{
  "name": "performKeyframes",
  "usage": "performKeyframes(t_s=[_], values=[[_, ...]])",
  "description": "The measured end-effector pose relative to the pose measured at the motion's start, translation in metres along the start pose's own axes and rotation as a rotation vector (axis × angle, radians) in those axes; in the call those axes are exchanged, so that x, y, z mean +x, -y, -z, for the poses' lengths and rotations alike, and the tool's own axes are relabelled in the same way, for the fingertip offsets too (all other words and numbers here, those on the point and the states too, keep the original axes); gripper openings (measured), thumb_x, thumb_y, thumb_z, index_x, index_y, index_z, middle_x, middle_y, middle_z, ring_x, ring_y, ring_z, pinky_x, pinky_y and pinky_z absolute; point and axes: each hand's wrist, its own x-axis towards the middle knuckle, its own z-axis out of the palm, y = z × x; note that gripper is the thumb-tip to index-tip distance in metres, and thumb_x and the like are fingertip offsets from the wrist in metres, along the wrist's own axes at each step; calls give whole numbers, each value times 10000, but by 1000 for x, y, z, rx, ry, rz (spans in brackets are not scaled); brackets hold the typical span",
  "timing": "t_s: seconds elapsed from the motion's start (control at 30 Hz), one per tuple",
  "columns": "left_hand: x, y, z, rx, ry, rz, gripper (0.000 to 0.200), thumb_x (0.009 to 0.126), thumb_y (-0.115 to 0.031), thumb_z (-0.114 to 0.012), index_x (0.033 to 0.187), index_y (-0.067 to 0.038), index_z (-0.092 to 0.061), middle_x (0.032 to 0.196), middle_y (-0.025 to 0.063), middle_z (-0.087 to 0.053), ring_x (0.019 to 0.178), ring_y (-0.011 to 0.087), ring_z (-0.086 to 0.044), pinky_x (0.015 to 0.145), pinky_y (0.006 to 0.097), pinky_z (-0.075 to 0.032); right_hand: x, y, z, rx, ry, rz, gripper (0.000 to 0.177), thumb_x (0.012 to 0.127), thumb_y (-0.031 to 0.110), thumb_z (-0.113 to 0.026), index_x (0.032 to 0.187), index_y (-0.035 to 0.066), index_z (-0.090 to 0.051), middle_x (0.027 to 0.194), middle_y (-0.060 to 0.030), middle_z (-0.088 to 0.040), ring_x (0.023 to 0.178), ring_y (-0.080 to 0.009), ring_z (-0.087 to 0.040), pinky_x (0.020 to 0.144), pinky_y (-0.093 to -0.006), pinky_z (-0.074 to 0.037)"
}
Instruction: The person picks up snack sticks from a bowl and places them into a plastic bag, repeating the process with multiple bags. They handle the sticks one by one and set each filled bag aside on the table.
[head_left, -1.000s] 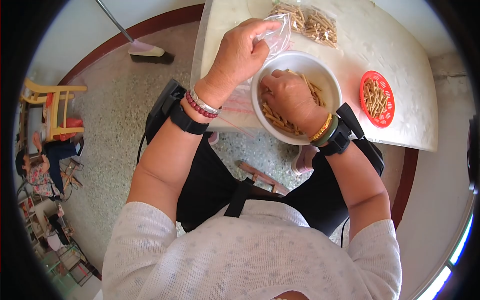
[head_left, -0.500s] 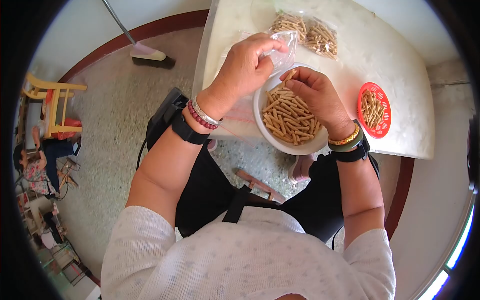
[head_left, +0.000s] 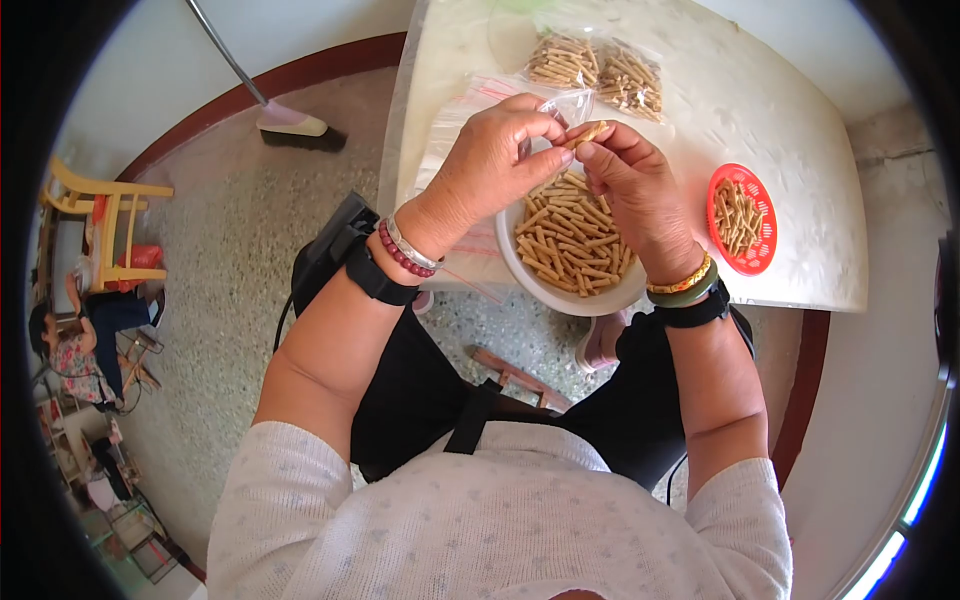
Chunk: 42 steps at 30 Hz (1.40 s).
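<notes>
My left hand [head_left: 497, 155] is closed on the edge of a clear plastic bag [head_left: 572, 106], which shows behind the fingers. My right hand [head_left: 632, 183] pinches a short tan stick [head_left: 588, 136], and the left fingertips meet it at its near end. Below both hands a white bowl [head_left: 512, 255] holds many more such sticks [head_left: 572, 238]. Part of the bag is hidden by my left hand. Red-lined clear zip bags [head_left: 452, 128] lie flat on the table beside my left wrist.
Two filled bags of sticks [head_left: 632, 82] lie farther back on the pale table [head_left: 760, 110]. A red basket [head_left: 765, 245] with sticks stands at the right. On the floor at left are a broom [head_left: 300, 130] and a yellow chair [head_left: 125, 190]; a seated person [head_left: 80, 345] is beyond.
My right hand has lifted its stick from over the bowl up to my left fingers. My left hand has moved slightly down and right with the bag, and the hands now meet.
</notes>
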Motion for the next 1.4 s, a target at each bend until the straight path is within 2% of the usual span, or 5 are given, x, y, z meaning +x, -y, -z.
performKeyframes(t_s=[0.43,0.8,1.0,1.3,1.4], values=[[1,-2,3,7,-21,12,131,830,-137,-693,873,-17,-663,804,86,-609,611,185,-571,569,286,-455,1,4,-2,-22,-24,77,76,898,91,-648,954,46,-623,858,19,-643,734,-24,-550,641,-170,-439],[0,7,3,-41,-34,40,157,826,-180,-720,857,-32,-678,756,31,-613,548,95,-502,517,234,-416,-1,4,-7,-789,-59,163,123,878,92,-668,949,14,-605,801,-4,-642,702,-58,-554,646,-217,-468],[0,9,7,-232,-42,234,121,904,-136,-653,953,-25,-649,732,-63,-539,622,19,-430,560,176,-362,0,8,-2,-383,-127,165,125,915,83,-612,1015,9,-616,827,-5,-627,761,-57,-550,678,-213,-459],[0,14,9,-448,-24,323,144,930,-125,-616,1008,-7,-644,755,-41,-552,633,30,-436,570,175,-353,-1,0,-1,-758,-62,295,150,882,14,-592,1028,22,-626,833,12,-621,767,-63,-558,673,-224,-455],[0,15,10,-577,-18,353,148,937,-111,-599,1018,5,-640,764,-35,-551,634,37,-436,567,179,-353,1,-3,-2,-558,-28,267,178,867,2,-598,1042,23,-621,839,10,-619,773,-64,-566,681,-220,-460]])
